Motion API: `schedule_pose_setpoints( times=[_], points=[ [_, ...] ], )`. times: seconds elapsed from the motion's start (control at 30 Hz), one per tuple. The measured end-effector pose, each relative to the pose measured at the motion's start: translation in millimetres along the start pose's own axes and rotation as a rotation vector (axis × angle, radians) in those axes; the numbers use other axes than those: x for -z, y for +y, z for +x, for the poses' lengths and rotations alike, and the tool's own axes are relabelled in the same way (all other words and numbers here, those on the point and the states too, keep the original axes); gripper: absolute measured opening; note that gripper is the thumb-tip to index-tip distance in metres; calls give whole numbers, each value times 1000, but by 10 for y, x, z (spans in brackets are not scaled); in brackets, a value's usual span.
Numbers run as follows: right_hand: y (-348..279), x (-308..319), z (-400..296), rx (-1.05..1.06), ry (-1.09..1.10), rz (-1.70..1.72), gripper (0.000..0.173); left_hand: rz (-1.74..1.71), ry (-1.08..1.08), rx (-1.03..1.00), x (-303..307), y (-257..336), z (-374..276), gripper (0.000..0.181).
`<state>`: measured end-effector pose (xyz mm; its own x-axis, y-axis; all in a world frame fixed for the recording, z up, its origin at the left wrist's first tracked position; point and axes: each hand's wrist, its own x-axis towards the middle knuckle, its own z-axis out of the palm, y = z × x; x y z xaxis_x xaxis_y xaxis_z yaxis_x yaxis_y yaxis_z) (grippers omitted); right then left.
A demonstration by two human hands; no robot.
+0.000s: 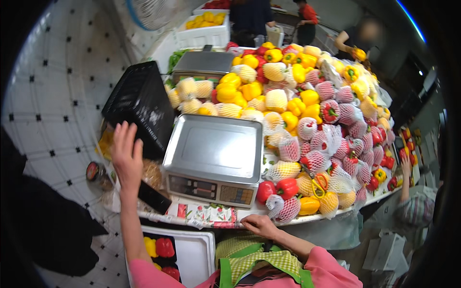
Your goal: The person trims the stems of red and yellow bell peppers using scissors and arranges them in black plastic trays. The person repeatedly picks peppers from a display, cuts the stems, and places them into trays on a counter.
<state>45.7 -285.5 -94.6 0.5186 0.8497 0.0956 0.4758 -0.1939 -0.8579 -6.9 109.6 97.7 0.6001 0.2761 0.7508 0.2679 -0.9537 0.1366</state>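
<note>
My left hand [128, 154] is raised with fingers spread and nothing in it. It is beside a black plastic crate [144, 108] and above a dark smartphone [154, 197]. Curled at the table's front edge is my right hand [262, 226], its fingertips near a printed paper sheet [205, 214]; whether it pinches anything is hidden. Between and beyond my hands stands a digital scale [216, 147] with a bare metal pan. To its right, red and yellow bell peppers [287, 188] are heaped, many in foam net sleeves [289, 148]. Orange- and yellow-handled scissors [318, 186] lie among them.
A second scale [203, 63] stands behind the first. Below the table's edge, a white foam box [194, 248] holds packed peppers [164, 247]. A jar [97, 172] is at the left. Several people work around the table; one holds a yellow pepper [359, 54].
</note>
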Motion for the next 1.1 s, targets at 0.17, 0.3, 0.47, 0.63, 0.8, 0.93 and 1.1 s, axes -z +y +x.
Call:
schedule_pose_setpoints(
  times=[0.17,0.3,0.47,0.63,0.8,0.93,1.1],
  points=[
    [88,164,-15,-82,147,69,14,165,-76,49,-383,-266,838,20],
    [14,329,-168,-141,-10,267,19,123,-35,21,-560,-461,917,20],
    [96,681,-358,-16,223,163,16,210,-220,200,-532,-501,1089,27],
    [306,1038,-460,9,367,1,17,442,-321,218,-526,-729,1179,27],
    [384,1036,-535,-15,379,-1,14,507,-333,220,-660,-770,1201,25],
    [357,991,-544,-13,406,5,14,579,-372,193,-609,-835,1301,24],
    [334,978,-708,-2,382,-64,14,525,-412,206,-583,-946,1378,24]
  ],
)
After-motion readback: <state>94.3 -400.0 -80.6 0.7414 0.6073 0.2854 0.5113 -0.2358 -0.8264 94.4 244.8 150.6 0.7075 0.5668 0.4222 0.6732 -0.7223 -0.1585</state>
